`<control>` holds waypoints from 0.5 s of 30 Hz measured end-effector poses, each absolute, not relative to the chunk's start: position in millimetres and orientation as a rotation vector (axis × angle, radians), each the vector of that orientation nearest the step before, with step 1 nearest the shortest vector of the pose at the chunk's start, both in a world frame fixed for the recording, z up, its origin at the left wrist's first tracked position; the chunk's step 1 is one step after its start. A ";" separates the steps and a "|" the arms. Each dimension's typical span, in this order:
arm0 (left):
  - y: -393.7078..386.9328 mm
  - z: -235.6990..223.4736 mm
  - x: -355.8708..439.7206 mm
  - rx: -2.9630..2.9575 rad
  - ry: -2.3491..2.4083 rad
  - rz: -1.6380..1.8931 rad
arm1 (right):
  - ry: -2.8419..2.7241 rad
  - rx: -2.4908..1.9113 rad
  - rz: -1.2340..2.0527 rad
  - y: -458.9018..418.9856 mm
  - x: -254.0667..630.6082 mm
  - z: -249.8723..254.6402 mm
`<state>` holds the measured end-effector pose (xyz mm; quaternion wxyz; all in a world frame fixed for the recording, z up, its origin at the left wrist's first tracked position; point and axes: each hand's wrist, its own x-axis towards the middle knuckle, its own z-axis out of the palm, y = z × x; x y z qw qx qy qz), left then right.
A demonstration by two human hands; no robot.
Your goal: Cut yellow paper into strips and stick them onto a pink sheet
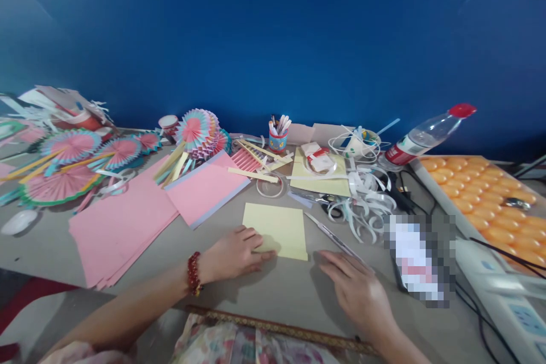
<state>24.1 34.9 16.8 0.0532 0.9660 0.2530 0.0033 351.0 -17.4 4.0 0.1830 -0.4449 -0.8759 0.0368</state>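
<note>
A pale yellow sheet of paper (277,227) lies flat on the grey table in front of me, with a narrow strip along its near edge looking folded. My left hand (234,253), a red bead bracelet on its wrist, rests at the sheet's lower left corner, fingers loosely apart and the index fingertip at the near edge. To the right of the sheet, my right hand (358,287) lies palm down with its fingers stretched out, holding nothing visible. Just beyond those fingers lies a slim silver tool (335,238) resembling a craft knife.
Pink sheets (123,222) and folded paper fans (72,148) cover the left side. Scissors (335,210), curled white strips (362,210) and a plastic bottle (426,136) stand or lie at back right. A blurred phone (418,261) and power strip (503,290) are right.
</note>
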 end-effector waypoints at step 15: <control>26.6 15.1 23.2 2.920 0.809 0.060 | -2.548 -1.282 0.118 -21.4 280.9 -8.5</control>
